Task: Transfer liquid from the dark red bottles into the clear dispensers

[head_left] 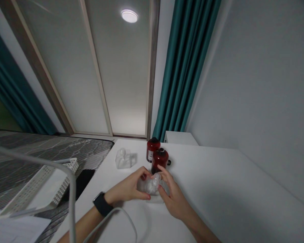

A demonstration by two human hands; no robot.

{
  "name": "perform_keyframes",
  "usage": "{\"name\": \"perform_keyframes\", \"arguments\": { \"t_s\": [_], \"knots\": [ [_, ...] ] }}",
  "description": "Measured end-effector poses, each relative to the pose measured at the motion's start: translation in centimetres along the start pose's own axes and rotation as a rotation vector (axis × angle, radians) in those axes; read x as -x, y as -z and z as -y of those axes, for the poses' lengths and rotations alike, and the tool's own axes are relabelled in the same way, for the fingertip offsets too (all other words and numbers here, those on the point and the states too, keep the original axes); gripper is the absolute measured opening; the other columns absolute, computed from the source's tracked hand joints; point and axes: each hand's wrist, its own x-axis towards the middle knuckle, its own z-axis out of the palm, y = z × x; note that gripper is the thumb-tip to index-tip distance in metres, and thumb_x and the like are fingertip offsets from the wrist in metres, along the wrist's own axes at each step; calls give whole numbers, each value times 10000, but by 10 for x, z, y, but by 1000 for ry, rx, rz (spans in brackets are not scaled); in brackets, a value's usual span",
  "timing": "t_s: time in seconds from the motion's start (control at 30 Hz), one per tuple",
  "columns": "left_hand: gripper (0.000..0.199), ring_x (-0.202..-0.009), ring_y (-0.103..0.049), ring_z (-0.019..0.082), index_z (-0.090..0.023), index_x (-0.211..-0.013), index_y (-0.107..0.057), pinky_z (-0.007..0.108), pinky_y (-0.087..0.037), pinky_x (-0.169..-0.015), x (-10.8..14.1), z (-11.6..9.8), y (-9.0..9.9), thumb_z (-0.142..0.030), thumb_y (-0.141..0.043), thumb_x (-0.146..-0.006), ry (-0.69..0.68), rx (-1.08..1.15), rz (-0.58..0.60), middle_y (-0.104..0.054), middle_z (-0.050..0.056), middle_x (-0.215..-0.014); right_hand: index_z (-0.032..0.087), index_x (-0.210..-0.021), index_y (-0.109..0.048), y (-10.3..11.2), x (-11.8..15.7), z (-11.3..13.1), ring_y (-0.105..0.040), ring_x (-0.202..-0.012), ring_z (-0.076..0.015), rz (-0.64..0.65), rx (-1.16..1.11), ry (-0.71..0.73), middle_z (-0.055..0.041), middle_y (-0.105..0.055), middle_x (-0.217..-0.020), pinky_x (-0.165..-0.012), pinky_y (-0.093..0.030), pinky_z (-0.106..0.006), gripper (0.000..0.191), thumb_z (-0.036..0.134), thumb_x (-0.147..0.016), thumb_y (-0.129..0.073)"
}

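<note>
As our left hand point(126, 187) and right hand point(174, 197) curve in from either side around a plastic bundle point(150, 185), the bundle sits between the two palms, over the white table point(218, 189), its long axis lying roughly left to right across our view. Neither hand is plainly nearer: each covers one end, with the left fingers point(145, 172) curled over the far edge and the left thumb point(147, 197) below, while the right fingers point(164, 170) arch over the other end, slightly spread, and the right thumb point(160, 189) presses on the near side. We cannot make out a tight pinch by either hand. Beyond the fingers stand two red bottles point(160, 160), one just behind the other, and farther left lies a clear plastic piece point(122, 158), apart from the hands. A watch point(101, 204) wraps our left wrist, and a white cable point(116, 216) crosses near it. Our fingers hide much of the bundle, so its true shape and whether anything lies inside are hard to make out, and we cannot tell whether it rests on the table or is lifted just above it.
</note>
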Motion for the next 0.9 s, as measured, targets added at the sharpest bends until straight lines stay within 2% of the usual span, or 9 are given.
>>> {"name": "perform_keyframes", "arguments": {
  "t_s": [0.23, 0.37, 0.5, 0.63, 0.73, 0.9],
  "knots": [
    [565, -1013, -513, 246, -191, -1134, -502, 376, -430, -920, 3, -4, -5, -491, -790, -750, -2, -14, -24, -545, 61, -1097, 269, -1515, -313, -5, 1, -5, -538, -1287, -238, -66, 38, -35, -106, -551, -1397, -1135, -370, -466, 601, 279, -945, -505],
    [508, -1001, -513, 239, -195, -1110, -492, 371, -431, -910, 3, -8, -8, -403, -790, -756, 20, -44, -44, -540, 51, -1082, 263, -1497, -339, -6, 2, -3, -529, -1305, -245, -88, 80, -24, -110, -498, -1464, -1124, -394, -446, 567, 279, -950, -489],
    [463, -976, -525, 229, -196, -1073, -501, 360, -441, -892, 0, -7, -9, -309, -794, -732, 17, -84, -73, -548, 35, -1054, 256, -1435, -413, -5, 0, 4, -553, -1260, -250, -133, 135, 26, -107, -561, -1365, -1099, -422, -434, 519, 248, -925, -515],
    [514, -995, -532, 238, -190, -1103, -518, 368, -447, -907, 1, -4, -4, -377, -817, -729, -8, -106, -73, -550, 49, -1076, 265, -1397, -448, -2, -1, 11, -484, -1294, -277, -87, 235, 103, -111, -540, -1335, -1126, -375, -488, 539, 196, -875, -561],
    [547, -1008, -530, 242, -188, -1156, -520, 378, -451, -927, 5, -7, 3, -448, -789, -756, -53, -118, -73, -545, 64, -1104, 272, -1422, -417, 1, -1, 10, -450, -1315, -293, -35, 263, 96, -114, -508, -1367, -1132, -359, -514, 622, 177, -839, -614],
    [302, -977, -544, 233, -186, -1130, -515, 378, -466, -911, 10, -19, 15, -370, -592, -904, -124, -148, -189, -565, 73, -1063, 285, -1459, -390, 3, -1, 6, -426, -1353, -307, 37, 240, -7, -106, -481, -1420, -1149, -332, -526, 757, 157, -776, -692]
  ]
}}
